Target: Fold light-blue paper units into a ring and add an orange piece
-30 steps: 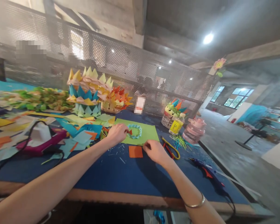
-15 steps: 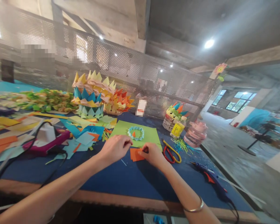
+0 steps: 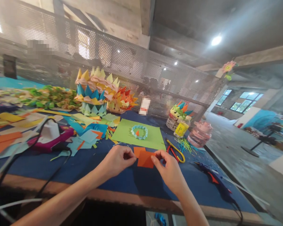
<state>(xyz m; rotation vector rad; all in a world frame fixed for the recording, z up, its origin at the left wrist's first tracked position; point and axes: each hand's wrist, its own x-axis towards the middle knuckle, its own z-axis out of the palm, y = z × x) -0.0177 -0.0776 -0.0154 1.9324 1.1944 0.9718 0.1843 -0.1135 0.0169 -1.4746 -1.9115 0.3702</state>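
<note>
My left hand point(image 3: 119, 160) and my right hand point(image 3: 168, 169) both pinch a small orange paper square point(image 3: 145, 158), lifted just above the blue table point(image 3: 122, 179). A second orange piece point(image 3: 138, 151) shows behind it; whether it lies on the table or belongs to the held paper I cannot tell. Beyond my hands lies a green sheet point(image 3: 153, 139) with a light-blue folded paper ring point(image 3: 139, 131) on it, a small orange piece inside the ring.
Red-and-yellow scissors point(image 3: 175, 151) lie right of the green sheet. A blue glue gun point(image 3: 211, 175) lies at right, a pink jar point(image 3: 200, 134) and a yellow bottle point(image 3: 181, 128) behind. Folded paper crowns point(image 3: 96, 91) and paper scraps point(image 3: 87, 135) crowd the left, beside a purple tool point(image 3: 49, 139).
My left hand left the blue ring and came back toward me. My right hand picked the orange square off the table, and both hands now hold it nearer the table's front.
</note>
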